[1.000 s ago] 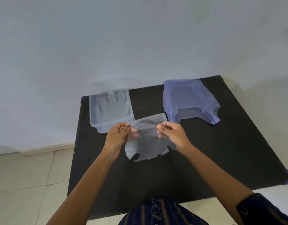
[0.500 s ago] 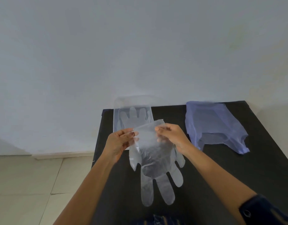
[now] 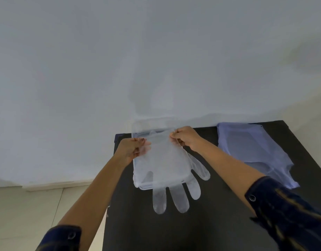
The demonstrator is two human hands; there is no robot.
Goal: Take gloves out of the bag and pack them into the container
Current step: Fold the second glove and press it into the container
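A: What does the glove look like?

B: The clear plastic glove (image 3: 167,163) is thin, see-through and faintly crinkled, spread flat with its cuff toward the wall and its fingers pointing back at the person. Three fingers hang past the near edge over the black table (image 3: 219,223); another sticks out to the right.

A: And where is it?

B: Over the clear plastic container (image 3: 136,180), which sits at the far left part of the table against the white wall (image 3: 156,60). The glove covers most of the container's opening. Whether it rests on the rim or is held just above it, I cannot tell.

A: The hands?

B: The left hand (image 3: 131,148) pinches the cuff's left corner between thumb and fingertips, the other fingers curled in, nearly closed. The right hand (image 3: 185,136) does likewise at the right corner, knuckles up, closed tight on the film. The cuff is stretched between them.

A: Anything else?

B: A pale blue plastic bag (image 3: 254,151) lies flattened on the table to the right, well apart from the container, its handles toward the near side. Dark striped sleeves (image 3: 290,211) are pushed up the forearms. Pale floor tiles (image 3: 29,211) show at left.
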